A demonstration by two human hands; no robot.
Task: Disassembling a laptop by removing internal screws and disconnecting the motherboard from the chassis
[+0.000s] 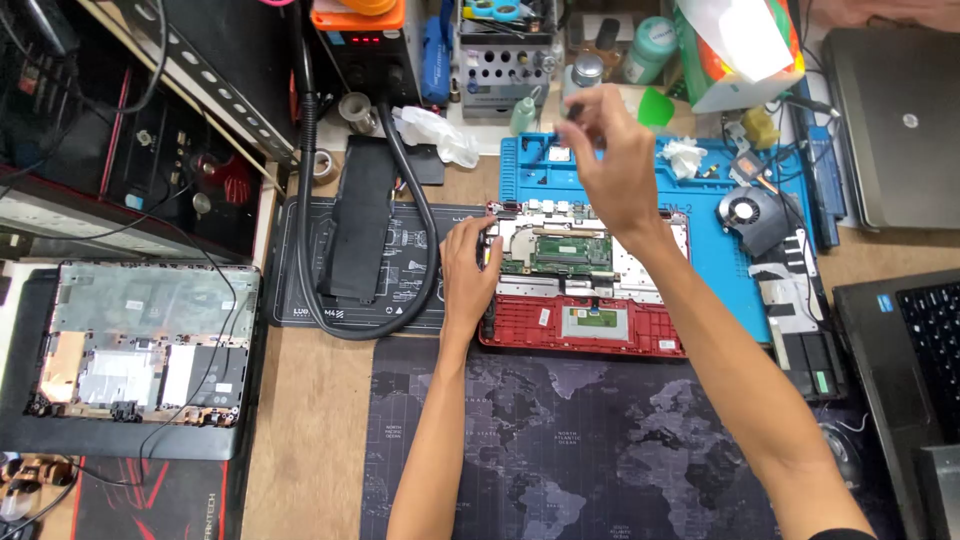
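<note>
Gripping the red laptop base point(585, 330) edge, left hand point(468, 270) fingers curl shut; right hand point(610, 165) pinches a small tool point(572, 108).

The right hand point(612, 165) is motion-blurred, so what its fingertips pinch cannot be told. It hides part of the blue mat point(720, 260). The laptop point(905, 120) at the right is cut off by the edge.

Wooden workbench point(300, 430), crowded. Dark world-map desk mat point(600, 450) near centre; blue silicone work mat point(720, 250) far right. Metal shelving point(200, 70) far left. Bright overhead light glares off white paper point(750, 35), far right.
</note>
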